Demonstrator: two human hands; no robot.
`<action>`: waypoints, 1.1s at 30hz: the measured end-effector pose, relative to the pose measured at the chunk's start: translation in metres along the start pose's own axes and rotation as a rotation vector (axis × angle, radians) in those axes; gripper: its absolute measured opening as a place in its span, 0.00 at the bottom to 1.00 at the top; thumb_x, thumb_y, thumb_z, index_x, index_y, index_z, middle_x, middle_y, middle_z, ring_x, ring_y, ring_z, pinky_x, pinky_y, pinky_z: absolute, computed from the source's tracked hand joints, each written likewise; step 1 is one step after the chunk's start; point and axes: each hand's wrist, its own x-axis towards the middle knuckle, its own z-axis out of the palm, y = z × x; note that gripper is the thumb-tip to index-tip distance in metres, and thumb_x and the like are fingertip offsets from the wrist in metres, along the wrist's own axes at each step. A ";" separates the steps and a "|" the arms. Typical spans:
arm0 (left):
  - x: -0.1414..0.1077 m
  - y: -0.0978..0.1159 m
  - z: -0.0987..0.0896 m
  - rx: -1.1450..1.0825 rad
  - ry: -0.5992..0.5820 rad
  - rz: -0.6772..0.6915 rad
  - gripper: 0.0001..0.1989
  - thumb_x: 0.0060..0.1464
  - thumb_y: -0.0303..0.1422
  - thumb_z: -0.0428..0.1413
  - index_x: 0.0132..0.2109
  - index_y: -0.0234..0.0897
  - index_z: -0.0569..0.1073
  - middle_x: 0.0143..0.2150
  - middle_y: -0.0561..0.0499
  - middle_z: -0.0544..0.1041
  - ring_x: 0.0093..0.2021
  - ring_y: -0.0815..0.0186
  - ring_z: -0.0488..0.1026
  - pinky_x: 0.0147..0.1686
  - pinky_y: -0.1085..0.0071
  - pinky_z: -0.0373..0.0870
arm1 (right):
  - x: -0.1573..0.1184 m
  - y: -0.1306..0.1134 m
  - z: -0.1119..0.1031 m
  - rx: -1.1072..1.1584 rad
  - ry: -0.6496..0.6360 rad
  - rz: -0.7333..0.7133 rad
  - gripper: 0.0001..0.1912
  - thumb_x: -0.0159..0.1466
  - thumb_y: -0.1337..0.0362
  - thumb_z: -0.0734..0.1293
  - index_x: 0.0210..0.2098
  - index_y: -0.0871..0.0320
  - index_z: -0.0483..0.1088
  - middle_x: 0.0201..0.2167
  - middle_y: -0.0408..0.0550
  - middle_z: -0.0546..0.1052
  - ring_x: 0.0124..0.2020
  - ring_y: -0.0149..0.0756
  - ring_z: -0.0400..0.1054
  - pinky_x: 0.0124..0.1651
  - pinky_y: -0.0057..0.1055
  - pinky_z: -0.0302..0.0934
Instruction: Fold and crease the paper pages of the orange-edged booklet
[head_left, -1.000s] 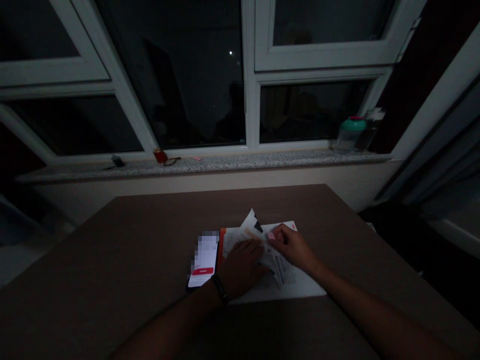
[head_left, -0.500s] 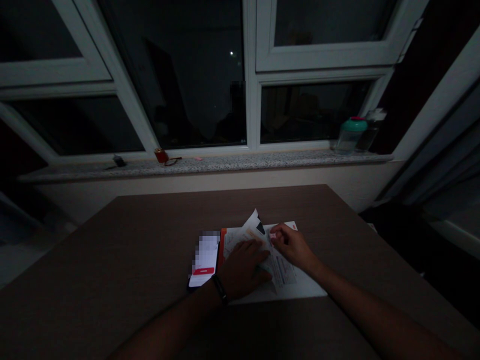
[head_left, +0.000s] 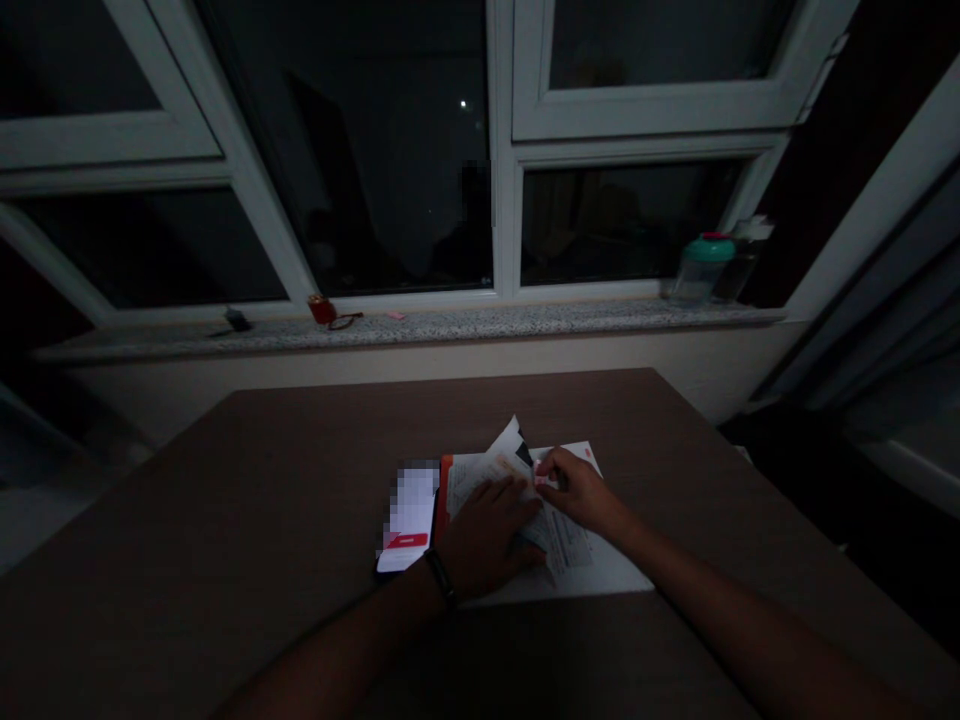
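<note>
A printed booklet (head_left: pixel 571 578) lies on the table, one of its pages (head_left: pixel 507 452) lifted with the far corner sticking up. My left hand (head_left: pixel 487 535) rests on that page with fingers stretched out, a dark band (head_left: pixel 440 577) round its wrist. On the right side of the booklet, my right hand (head_left: pixel 579 490) pinches a small pink-and-white object (head_left: pixel 540 478) beside the raised page. The fingers partly cover that object, and its kind cannot be made out. Against the booklet's left side lies a phone (head_left: pixel 409 520) with a lit screen, partly blurred.
The brown table (head_left: pixel 225 520) stands below a stone windowsill (head_left: pixel 465 323). On the sill are a small red jar (head_left: pixel 322 309), a small dark bottle (head_left: pixel 238 320) and a clear jar with a teal lid (head_left: pixel 703 268). A grey curtain (head_left: pixel 885 270) hangs at the right.
My right hand has shifted slightly left and towards me with the pink-and-white object, close to the lifted page. My left hand stays on the page nearly unmoved.
</note>
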 end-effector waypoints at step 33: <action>0.001 0.005 0.000 -0.029 0.017 -0.004 0.38 0.53 0.56 0.58 0.63 0.38 0.62 0.68 0.38 0.59 0.68 0.48 0.54 0.64 0.47 0.50 | -0.003 -0.002 -0.005 0.152 -0.227 0.020 0.10 0.53 0.70 0.69 0.26 0.56 0.63 0.23 0.37 0.66 0.24 0.29 0.59 0.27 0.24 0.51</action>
